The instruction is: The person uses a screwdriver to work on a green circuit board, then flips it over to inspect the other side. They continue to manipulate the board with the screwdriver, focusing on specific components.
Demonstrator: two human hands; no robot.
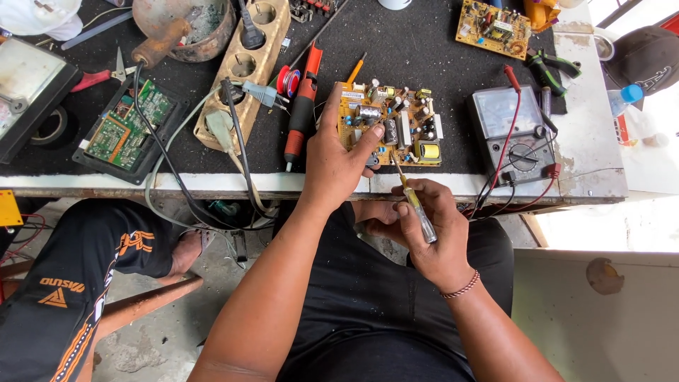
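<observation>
The yellow circuit board lies at the near edge of the black mat, just left of the analog multimeter. It is crowded with capacitors, coils and a yellow transformer. The left hand pins its near-left corner, fingers spread, thumb on the components. The right hand has its fingers closed round a yellow-handled screwdriver, tip touching the board's near edge. Best to keep the board pressed flat and the tip steady
</observation>
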